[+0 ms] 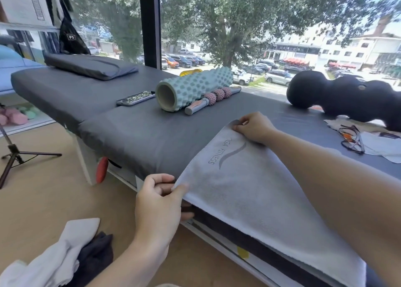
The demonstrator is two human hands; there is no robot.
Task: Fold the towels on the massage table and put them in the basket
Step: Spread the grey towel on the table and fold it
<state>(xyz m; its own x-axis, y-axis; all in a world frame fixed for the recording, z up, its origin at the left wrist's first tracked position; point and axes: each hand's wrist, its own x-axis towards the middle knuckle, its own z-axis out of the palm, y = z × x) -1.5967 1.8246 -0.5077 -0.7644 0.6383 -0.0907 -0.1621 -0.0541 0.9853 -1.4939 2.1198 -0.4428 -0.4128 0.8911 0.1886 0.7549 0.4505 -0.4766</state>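
**Ana:** Sunlit window behind, car park and trees outside, and the grey massage table [134, 134] runs along it. Where's the towel [249, 191]?

**Ben:** On the table's near edge, lying flat, with its near hem hanging slightly over the side. It's light grey.

**Ana:** And the hands?

**Ben:** The left hand [159, 202] pinches the towel's near-left corner at the table edge, thumb and forefinger pressed together on the cloth. The right hand [252, 127] pinches the far-left corner, further in on the table, fingertips closed on the hem.

**Ana:** So which step?

**Ben:** I'd judge a fold is being set up: both corners of one short end are held, ready to carry across. The next move likely calls for lifting that end evenly and laying it on the opposite end, edges matched, then smoothing.

**Ana:** Any basket?

**Ben:** None that I can see. Pale and dark cloth [65, 256] sits below the table's near side; I can't tell what it lies in.

**Ana:** Writing?

**Ben:** The towel reads "FITNESS", with "GA" before it, partly cut off, beside a curved swoosh. Beyond the towel on the table are a foam roller [193, 89], a phone [134, 98], and glasses [351, 139].
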